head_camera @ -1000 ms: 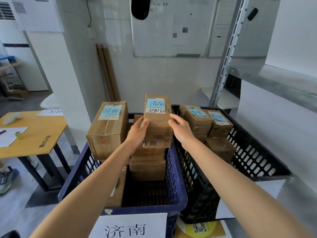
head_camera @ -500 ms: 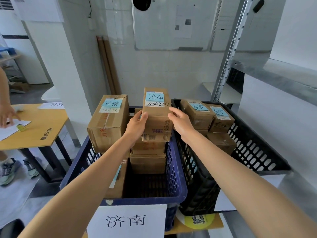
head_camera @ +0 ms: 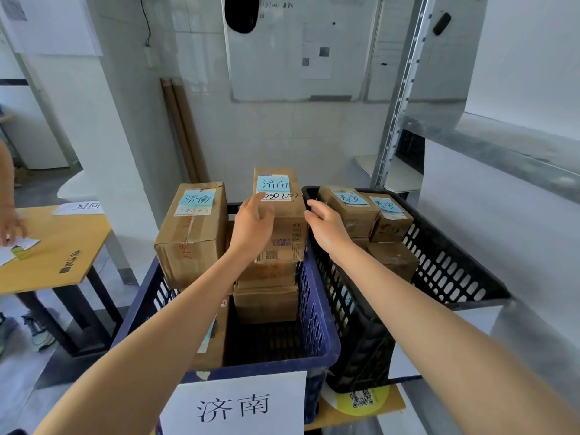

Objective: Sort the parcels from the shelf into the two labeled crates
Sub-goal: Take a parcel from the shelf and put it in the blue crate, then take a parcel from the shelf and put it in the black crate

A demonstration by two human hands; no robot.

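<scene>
A blue crate [head_camera: 320, 350] with a paper sign [head_camera: 241, 406] on its front holds several brown parcels. On its right-hand stack lies the top parcel [head_camera: 284, 221], which carries a blue note. My left hand [head_camera: 252, 226] rests on that parcel's near face with the fingers spread over it. My right hand [head_camera: 326, 227] is at the parcel's right edge, fingers relaxed, just above the rim between the crates. A larger parcel [head_camera: 191, 233] stands at the crate's left. To the right, the black crate [head_camera: 455, 265] holds several parcels, two with blue notes [head_camera: 354, 208].
A metal shelf [head_camera: 518, 146] with an upright post [head_camera: 398, 98] runs along the right. At the left stands a yellow table [head_camera: 59, 246], where another person's hand [head_camera: 9, 224] is on papers. A white pillar rises behind the blue crate.
The parcel has settled on the stack. My left hand has slid from its side up onto its face, and my right hand has loosened at its right edge.
</scene>
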